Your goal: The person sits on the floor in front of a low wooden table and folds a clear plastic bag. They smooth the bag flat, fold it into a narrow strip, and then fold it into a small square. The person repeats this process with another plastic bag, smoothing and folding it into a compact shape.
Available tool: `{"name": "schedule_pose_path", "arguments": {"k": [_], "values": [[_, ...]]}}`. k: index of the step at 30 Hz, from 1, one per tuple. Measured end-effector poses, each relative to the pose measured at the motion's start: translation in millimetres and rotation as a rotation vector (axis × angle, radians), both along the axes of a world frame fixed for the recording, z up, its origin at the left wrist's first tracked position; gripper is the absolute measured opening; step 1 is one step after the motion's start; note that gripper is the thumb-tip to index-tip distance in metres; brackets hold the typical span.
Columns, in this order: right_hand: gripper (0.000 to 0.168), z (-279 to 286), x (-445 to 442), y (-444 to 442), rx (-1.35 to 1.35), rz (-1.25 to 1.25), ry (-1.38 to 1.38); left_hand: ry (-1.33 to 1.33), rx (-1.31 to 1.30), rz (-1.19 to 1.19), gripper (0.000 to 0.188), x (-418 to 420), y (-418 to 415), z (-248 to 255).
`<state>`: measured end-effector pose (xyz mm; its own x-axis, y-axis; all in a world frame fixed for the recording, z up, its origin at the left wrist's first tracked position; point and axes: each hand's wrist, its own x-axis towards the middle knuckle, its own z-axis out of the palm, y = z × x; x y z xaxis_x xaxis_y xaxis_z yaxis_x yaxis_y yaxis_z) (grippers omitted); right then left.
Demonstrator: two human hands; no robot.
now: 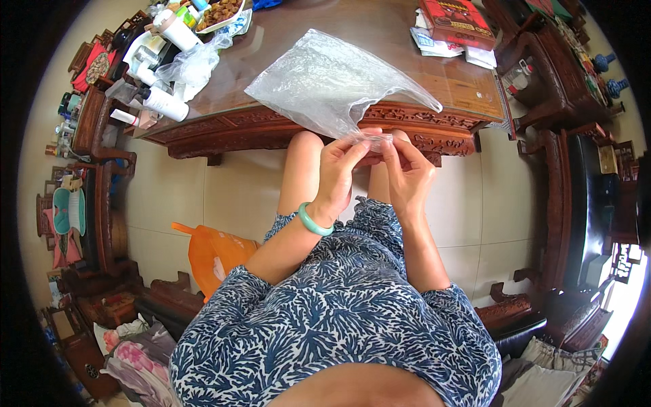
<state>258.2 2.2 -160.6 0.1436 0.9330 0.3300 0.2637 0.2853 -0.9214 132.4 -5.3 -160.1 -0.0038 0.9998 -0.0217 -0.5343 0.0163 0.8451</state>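
Note:
A clear, crinkled plastic bag (325, 76) lies flattened across the front of the glass-topped wooden table (285, 20), with one handle stretched toward the right. Its other handle hangs over the carved edge, above my knees. My left hand (342, 163) pinches that handle between thumb and fingers; a pale green bangle (314, 220) circles the wrist. Close beside it, my right hand (408, 170) grips the handle's end by thumb and forefinger. The fingertips of both hands nearly meet, and the fingers partly hide the gathered plastic.
Bottles, a white tumbler (175, 29), another crumpled plastic bag (190, 71) and a tray of brown food pieces (218, 14) crowd the table's left. A red box (455, 23) rests at the right over packets. An orange bag (218, 254) stands by my left side.

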Motion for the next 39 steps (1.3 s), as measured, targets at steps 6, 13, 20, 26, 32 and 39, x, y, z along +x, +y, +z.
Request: {"name": "schedule_pose_path", "arguments": {"k": [6, 13, 20, 26, 32, 39], "values": [[0.018, -4, -4, 0, -0.128, 0.012, 0.119, -0.001, -0.048, 0.018, 0.03, -3, 2, -3], [0.011, -3, -8, 1, -0.086, 0.015, 0.421, -0.116, -0.071, 0.013, 0.029, 2, 3, -8], [0.014, 1, -4, -1, -0.066, 0.088, 0.227, -0.141, -0.099, 0.075, 0.026, 7, 2, -3], [0.014, 5, -7, 0, -0.061, 0.037, 0.312, -0.165, -0.06, 0.07, 0.019, 7, 7, -10], [0.01, 15, -11, 0, -0.035, -0.031, 0.167, -0.09, 0.009, 0.077, 0.013, 7, 10, -16], [0.011, 1, -7, 12, -0.136, 0.04, 0.282, -0.104, 0.04, 0.049, 0.008, -4, 16, -16]]}}
